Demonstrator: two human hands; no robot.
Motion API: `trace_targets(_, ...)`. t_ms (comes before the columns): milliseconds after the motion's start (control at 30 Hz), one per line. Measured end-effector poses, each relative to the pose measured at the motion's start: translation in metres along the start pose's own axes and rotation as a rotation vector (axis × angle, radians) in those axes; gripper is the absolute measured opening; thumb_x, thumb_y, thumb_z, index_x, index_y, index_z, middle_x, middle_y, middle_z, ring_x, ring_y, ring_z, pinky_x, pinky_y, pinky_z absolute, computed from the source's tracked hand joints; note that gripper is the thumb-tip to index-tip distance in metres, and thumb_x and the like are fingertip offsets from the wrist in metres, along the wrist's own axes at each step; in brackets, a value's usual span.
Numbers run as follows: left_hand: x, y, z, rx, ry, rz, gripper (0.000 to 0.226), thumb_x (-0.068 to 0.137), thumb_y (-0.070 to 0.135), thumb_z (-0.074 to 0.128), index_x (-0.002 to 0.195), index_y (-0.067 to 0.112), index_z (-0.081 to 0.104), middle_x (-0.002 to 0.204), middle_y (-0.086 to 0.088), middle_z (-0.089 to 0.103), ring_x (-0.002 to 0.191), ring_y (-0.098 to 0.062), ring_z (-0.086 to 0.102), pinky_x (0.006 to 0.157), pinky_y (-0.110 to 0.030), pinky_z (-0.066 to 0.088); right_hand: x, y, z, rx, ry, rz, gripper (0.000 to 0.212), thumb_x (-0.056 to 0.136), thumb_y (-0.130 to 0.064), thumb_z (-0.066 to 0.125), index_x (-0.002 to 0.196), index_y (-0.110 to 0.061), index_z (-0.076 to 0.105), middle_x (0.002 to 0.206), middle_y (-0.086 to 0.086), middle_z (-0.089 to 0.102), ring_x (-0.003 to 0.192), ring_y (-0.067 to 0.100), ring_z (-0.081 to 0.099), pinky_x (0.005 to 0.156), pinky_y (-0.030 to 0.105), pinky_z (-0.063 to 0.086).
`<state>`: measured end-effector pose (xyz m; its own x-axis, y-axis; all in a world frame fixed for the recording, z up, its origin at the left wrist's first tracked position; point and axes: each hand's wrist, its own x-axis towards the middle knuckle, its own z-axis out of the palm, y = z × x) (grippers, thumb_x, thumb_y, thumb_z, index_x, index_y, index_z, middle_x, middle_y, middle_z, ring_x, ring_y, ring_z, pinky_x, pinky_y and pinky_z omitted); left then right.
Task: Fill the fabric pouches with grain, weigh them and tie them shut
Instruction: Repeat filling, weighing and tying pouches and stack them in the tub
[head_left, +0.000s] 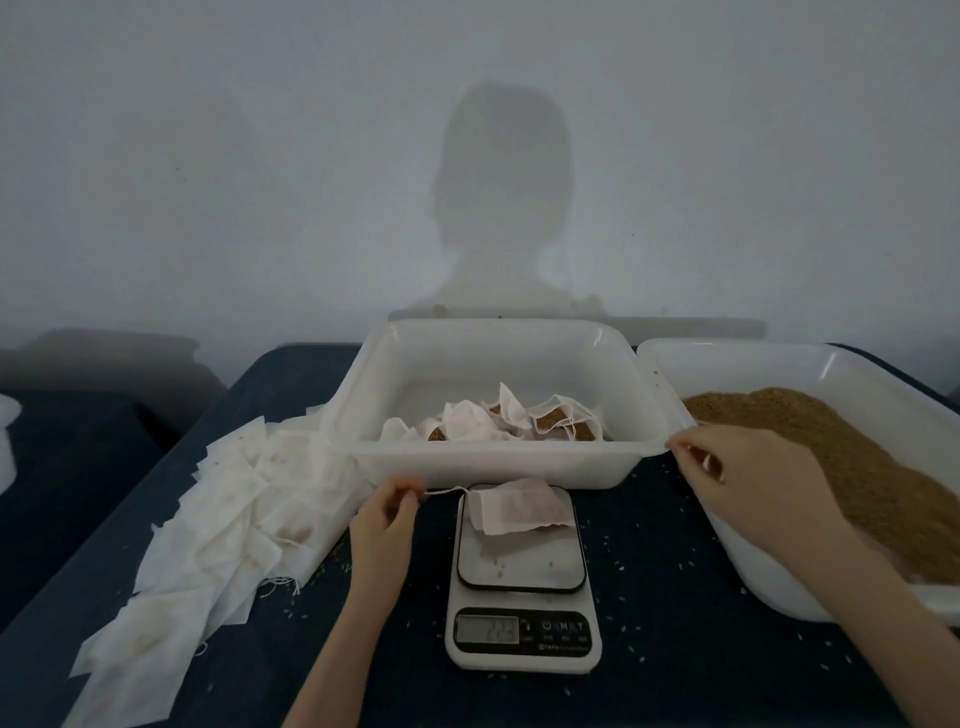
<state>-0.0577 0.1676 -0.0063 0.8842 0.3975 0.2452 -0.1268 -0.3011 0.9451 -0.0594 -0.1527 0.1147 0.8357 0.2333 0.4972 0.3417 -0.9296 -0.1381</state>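
Standing by the dark blue table (649, 597), I look first for writing. The white kitchen scale (522, 587) has a grey display (488, 629) with digits, but they are too blurred to read. Beside it there are small round buttons; one seems to carry a power sign and the last a letter T. A small line of brand text under them cannot be read.

One fabric pouch (519, 506) lies on the far part of the scale plate, with its mouth to the left. Its thin drawstring (441, 490) runs from the mouth to the left hand (384, 519), which pinches the string end between thumb and fingertips, just beside the scale. The pouch itself is not touched by this hand.

The right hand (748, 478) is over the near corner of the right tray (779, 571), which holds brown grain (831, 447). Its fingers are curled together; whether they pinch a string, I cannot tell.

Behind the scale, the middle tray (498, 462) holds filled pouches (519, 421). A pile of flat empty pouches (218, 519) lies at the left.
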Motion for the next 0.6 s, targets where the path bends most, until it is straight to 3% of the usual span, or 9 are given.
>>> trace_targets(200,-0.002,-0.003,-0.001,0.069,0.084,-0.015,0.028,0.090,0.002,0.052,0.076,0.024,0.062,0.071,0.009,0.064,0.054,-0.004,0.048,0.054,-0.019,0.039,-0.006,-0.030,0.035,0.018,-0.196,-0.045,0.023,0.094,-0.037,0.053,0.077,-0.028,0.065,0.062,-0.010,0.058,0.054,0.002,0.053,0.052,0.016,0.044)
trace_targets(367,-0.004,-0.004,-0.002,0.096,0.073,-0.040,0.029,0.091,0.004,0.053,0.076,0.027,0.062,0.073,0.009,0.064,0.053,-0.003,0.048,0.054,-0.020,0.040,-0.013,-0.033,0.044,0.083,-0.202,-0.019,0.015,0.092,-0.034,0.058,0.081,-0.036,0.068,0.057,-0.022,0.048,0.052,-0.002,0.049,0.048,0.011,0.032)
trace_targets(600,-0.004,-0.004,-0.001,0.118,0.090,-0.069,0.029,0.091,0.006,0.052,0.076,0.028,0.062,0.071,0.006,0.065,0.045,-0.002,0.044,0.045,-0.015,0.037,-0.024,-0.016,0.041,0.048,-0.257,0.050,0.017,0.093,-0.036,0.054,0.098,-0.041,0.069,0.077,-0.024,0.063,0.062,-0.005,0.054,0.055,0.011,0.042)
